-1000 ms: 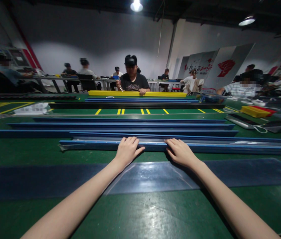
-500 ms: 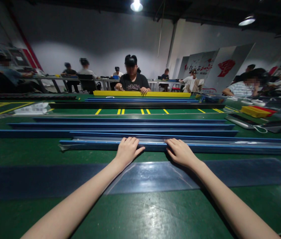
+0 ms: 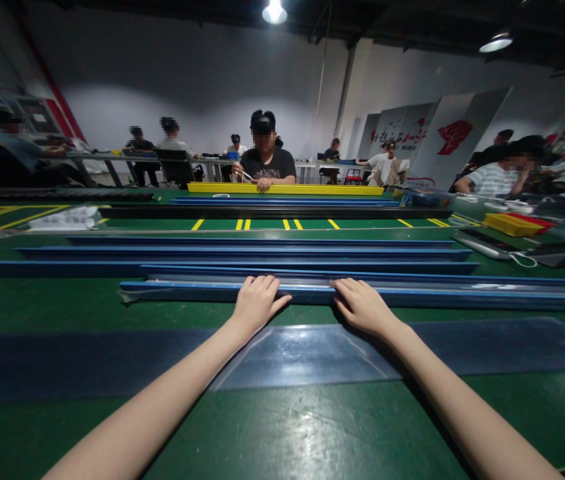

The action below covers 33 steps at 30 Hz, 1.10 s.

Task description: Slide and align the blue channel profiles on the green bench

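Observation:
A long blue channel lies across the green table in front of me, with clear film inside its trough and sticking out at its left end. My left hand is closed over the near wall of this channel, fingers inside the trough and thumb on the outer face. A short way along the same wall, my right hand grips it likewise. The fingertips of both hands are hidden behind the wall. Below my wrists a wide, clear plastic strip lies flat on the table and passes under both forearms.
Several more blue channels lie parallel just beyond. Past them are a black channel and a yellow channel, where a co-worker sits. A dark flat device and a yellow tray stand right; white wrapping lies left.
My hands and the blue channel have stayed still. Across the table, the co-worker's hand on the yellow channel has shifted to the left, and a thin white item now shows in the other hand.

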Motion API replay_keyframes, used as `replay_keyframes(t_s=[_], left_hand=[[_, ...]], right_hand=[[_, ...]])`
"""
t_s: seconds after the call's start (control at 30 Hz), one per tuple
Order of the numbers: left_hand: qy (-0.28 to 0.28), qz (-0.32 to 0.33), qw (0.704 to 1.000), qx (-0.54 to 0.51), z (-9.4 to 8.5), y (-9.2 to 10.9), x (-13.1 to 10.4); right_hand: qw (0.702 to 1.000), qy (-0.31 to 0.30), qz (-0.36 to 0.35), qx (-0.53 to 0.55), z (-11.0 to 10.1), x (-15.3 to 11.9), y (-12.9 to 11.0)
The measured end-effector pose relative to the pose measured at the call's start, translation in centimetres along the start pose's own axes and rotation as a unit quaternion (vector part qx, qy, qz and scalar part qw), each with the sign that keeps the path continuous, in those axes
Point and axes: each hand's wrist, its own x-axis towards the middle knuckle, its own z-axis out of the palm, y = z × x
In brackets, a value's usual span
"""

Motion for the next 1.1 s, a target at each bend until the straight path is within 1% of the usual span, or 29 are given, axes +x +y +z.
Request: replay_keyframes(t_s=[0.57, 0.93, 1.1], left_hand=[[0.004, -0.008, 1.0, 0.017, -0.13, 0.05, -0.02], [0.019, -0.049, 0.998, 0.036, -0.1, 0.11, -0.17], [0.028, -0.026, 0.998, 0.044, -0.25, 0.13, -0.08]], right_hand=[[1.0, 0.0, -0.001, 0.004, -0.1, 0.01, -0.05], [1.0, 0.001, -0.001, 0.002, -0.16, -0.05, -0.03], [1.0, 0.002, -0.002, -0.001, -0.11, -0.03, -0.02]])
